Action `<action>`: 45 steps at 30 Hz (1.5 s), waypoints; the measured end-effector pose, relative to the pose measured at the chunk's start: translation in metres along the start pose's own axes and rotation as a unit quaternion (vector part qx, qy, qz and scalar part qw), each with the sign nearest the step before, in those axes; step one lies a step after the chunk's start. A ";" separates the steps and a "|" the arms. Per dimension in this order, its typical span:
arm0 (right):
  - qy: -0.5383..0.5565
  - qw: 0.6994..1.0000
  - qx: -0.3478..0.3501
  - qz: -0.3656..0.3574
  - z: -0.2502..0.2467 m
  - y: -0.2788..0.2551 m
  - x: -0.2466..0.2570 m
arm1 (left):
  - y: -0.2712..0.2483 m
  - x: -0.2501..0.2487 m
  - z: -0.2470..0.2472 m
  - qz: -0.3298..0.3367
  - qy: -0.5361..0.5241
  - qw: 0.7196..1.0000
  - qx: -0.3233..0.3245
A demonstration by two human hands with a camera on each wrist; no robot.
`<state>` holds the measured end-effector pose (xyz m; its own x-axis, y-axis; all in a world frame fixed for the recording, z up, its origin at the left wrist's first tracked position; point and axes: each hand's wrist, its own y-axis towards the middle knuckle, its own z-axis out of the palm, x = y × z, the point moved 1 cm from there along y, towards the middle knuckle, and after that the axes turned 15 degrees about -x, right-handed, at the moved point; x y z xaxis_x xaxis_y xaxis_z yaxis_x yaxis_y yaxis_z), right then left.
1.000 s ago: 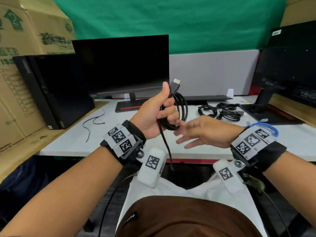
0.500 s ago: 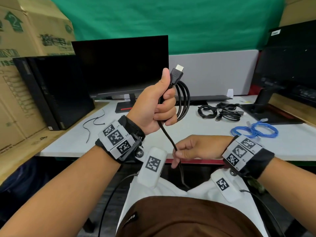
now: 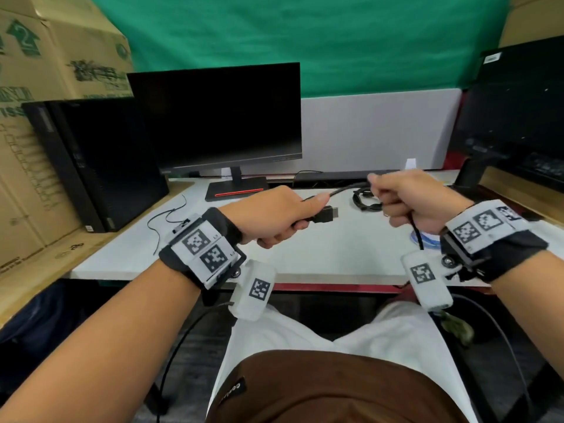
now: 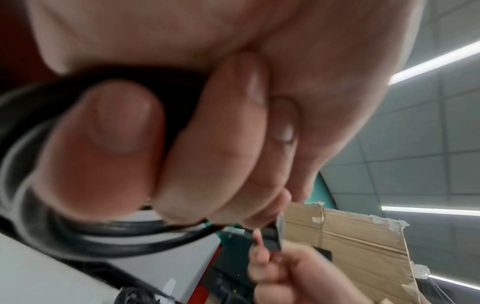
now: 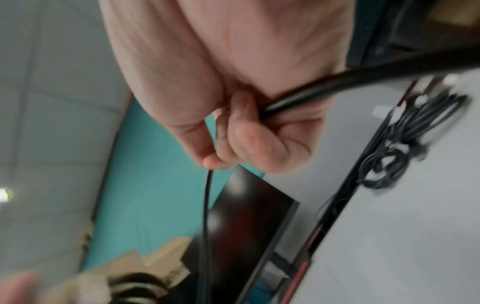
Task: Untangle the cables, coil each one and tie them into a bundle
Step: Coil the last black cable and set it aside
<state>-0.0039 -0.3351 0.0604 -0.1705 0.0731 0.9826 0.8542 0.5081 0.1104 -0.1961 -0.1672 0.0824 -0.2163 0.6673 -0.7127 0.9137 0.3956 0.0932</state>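
My left hand (image 3: 280,218) grips a coil of black cable (image 4: 109,236) above the white desk (image 3: 335,254); its plug (image 3: 325,214) sticks out to the right of the fist. A stretch of the same cable (image 3: 348,188) runs from the left hand up to my right hand (image 3: 406,199), which is closed around it. Below the right fist the cable (image 3: 416,230) hangs down toward my lap. In the right wrist view the cable (image 5: 298,98) passes through the curled fingers (image 5: 249,139). A bundle of black cables (image 3: 364,200) lies on the desk behind my hands. A blue cable (image 3: 427,239) shows beneath the right wrist.
A monitor (image 3: 219,117) stands at the back of the desk, a black computer tower (image 3: 91,160) at the left beside cardboard boxes (image 3: 45,71). A second monitor (image 3: 518,117) is at the right. A thin black wire (image 3: 164,221) lies on the desk's left side.
My left hand has dropped and turned, so the plug now points right instead of up. My right hand rose from below the desk edge and drew the cable out to the right.
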 end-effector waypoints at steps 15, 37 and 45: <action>-0.142 0.943 0.222 -0.205 0.057 -0.067 0.019 | 0.016 0.018 0.011 -0.068 -0.320 0.944 -0.035; 0.210 0.951 0.220 0.051 0.052 -0.059 0.026 | 0.001 -0.001 0.006 0.021 -0.449 0.866 0.219; -0.002 0.986 0.124 -0.115 0.058 -0.066 0.029 | 0.013 0.010 0.011 -0.008 -0.389 0.921 -0.024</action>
<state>-0.0938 -0.3162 0.0730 -0.3480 -0.0659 0.9352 0.6460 0.7061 0.2901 -0.1824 -0.1619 0.0687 0.0989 0.0134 -0.9950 0.8924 0.4412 0.0946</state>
